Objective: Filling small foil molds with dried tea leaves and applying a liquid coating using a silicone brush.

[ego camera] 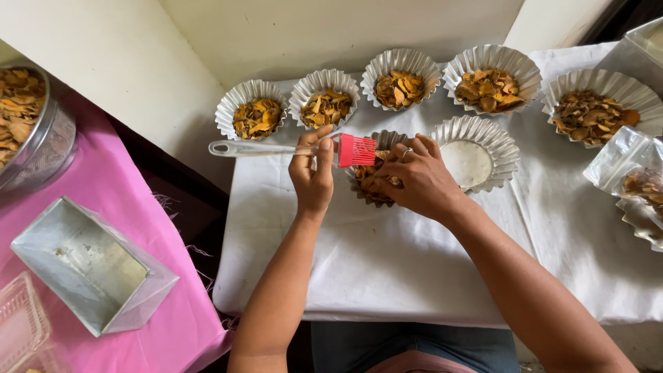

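Left hand (312, 174) pinching brush (290, 148), right hand (414, 179) cupping foil cup (376, 141)

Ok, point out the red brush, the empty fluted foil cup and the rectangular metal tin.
red brush (356, 150), head view, on its red bristle head.
empty fluted foil cup (498, 140), head view, on its right rim.
rectangular metal tin (86, 262), head view, on its inner floor.

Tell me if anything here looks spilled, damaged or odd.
Nothing is spilled. One fluted foil cup holds no dried slices, unlike the filled cups around it. The left hand holds a red brush.
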